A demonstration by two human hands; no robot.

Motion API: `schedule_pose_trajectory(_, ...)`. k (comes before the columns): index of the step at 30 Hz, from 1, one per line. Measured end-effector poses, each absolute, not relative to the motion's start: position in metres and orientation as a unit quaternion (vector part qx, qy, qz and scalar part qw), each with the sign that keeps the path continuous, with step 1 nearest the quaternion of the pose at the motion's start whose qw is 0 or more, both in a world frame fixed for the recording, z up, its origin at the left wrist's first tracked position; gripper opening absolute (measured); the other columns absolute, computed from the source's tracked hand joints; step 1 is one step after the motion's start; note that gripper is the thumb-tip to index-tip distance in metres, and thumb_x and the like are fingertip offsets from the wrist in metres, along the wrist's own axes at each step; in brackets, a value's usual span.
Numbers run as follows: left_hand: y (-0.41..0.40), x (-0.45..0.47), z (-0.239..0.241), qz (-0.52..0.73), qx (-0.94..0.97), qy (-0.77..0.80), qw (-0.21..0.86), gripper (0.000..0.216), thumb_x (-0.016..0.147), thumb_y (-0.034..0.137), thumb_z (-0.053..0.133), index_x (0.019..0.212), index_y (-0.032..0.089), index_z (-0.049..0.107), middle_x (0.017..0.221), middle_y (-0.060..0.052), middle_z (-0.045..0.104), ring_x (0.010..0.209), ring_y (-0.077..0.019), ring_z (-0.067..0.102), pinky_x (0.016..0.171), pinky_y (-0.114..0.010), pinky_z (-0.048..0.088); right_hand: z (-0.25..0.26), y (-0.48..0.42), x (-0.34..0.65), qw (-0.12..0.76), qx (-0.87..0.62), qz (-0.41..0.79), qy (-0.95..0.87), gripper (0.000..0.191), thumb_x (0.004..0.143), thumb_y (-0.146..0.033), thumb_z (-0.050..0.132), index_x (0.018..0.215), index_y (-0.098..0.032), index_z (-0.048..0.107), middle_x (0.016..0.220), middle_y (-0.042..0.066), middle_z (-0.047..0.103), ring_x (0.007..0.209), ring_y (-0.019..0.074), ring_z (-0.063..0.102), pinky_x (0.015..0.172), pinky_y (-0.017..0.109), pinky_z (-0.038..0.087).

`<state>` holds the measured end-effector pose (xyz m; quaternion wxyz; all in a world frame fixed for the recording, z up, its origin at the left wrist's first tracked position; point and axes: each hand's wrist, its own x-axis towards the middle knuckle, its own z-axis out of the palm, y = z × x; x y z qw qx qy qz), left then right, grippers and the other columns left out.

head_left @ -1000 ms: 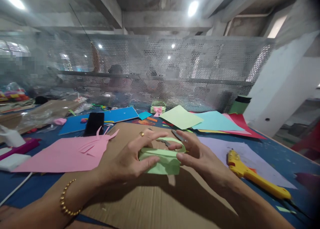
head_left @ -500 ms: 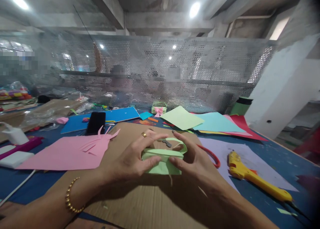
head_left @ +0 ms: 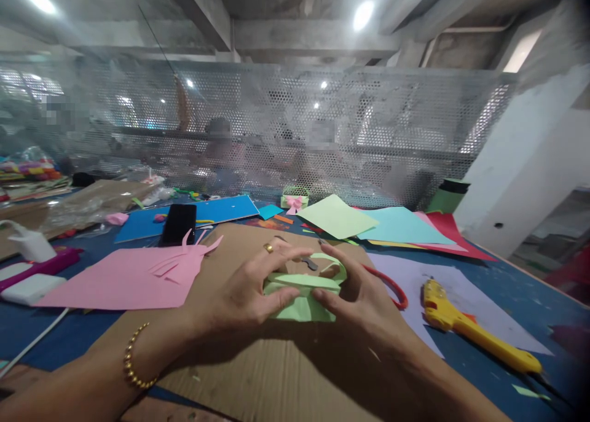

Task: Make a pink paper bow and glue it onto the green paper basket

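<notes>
Between my hands is a small light-green paper bag (head_left: 302, 306) with a looped paper handle at its back. My left hand (head_left: 262, 282) grips its left side, thumb on the front face and fingers behind. On the right side my right hand (head_left: 354, 290) holds it the same way, thumb pressed to the front near the top fold. Behind the bag, a dark metal piece (head_left: 310, 263) shows partly, and a red loop handle (head_left: 391, 287) sticks out past my right hand; the rest of both is hidden. Brown cardboard (head_left: 281, 379) lies underneath.
A yellow glue gun (head_left: 479, 333) rests at right, partly on a lilac sheet (head_left: 488, 299). Pink cut paper (head_left: 124, 277) and a black phone (head_left: 179, 224) lie left. Coloured sheets (head_left: 401, 225) and a small green bag with a pink bow (head_left: 295, 201) stand farther back, before a perforated metal screen (head_left: 286, 115).
Both hands stay on the green bag in nearly the same pose. The bag's top front edge looks slightly more parted from the face below, and the view has shifted a little.
</notes>
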<state>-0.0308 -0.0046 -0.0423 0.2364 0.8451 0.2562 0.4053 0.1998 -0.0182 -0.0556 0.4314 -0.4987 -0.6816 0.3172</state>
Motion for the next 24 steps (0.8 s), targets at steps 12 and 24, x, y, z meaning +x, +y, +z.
schedule_pose_trajectory(12, -0.008, -0.032, -0.03, 0.396, 0.819, 0.312, 0.273, 0.042, 0.096, 0.034, 0.057, 0.135, 0.02, 0.058, 0.131, -0.01, 0.064, 0.115, -0.0256, 0.06, 0.099, -0.042, 0.047, -0.053, -0.021, 0.195, 0.434, -0.495, 0.312, -0.685, 0.076, 0.079, -0.043, 0.074, 0.146, -0.02, 0.046, 0.111, 0.009, 0.068, 0.1, 0.0285, 0.066, 0.082, 0.043, 0.055)
schedule_pose_trajectory(24, -0.008, -0.03, -0.037, 0.407, 0.827, 0.307, 0.239, 0.043, 0.092, 0.023, 0.056, 0.134, 0.018, 0.056, 0.129, -0.01, 0.065, 0.104, -0.0214, 0.063, 0.094, -0.039, 0.049, -0.049, -0.025, 0.191, 0.439, -0.496, 0.309, -0.682, 0.073, 0.077, -0.039, 0.075, 0.144, -0.023, 0.05, 0.1, 0.006, 0.069, 0.09, 0.0263, 0.067, 0.075, 0.04, 0.057)
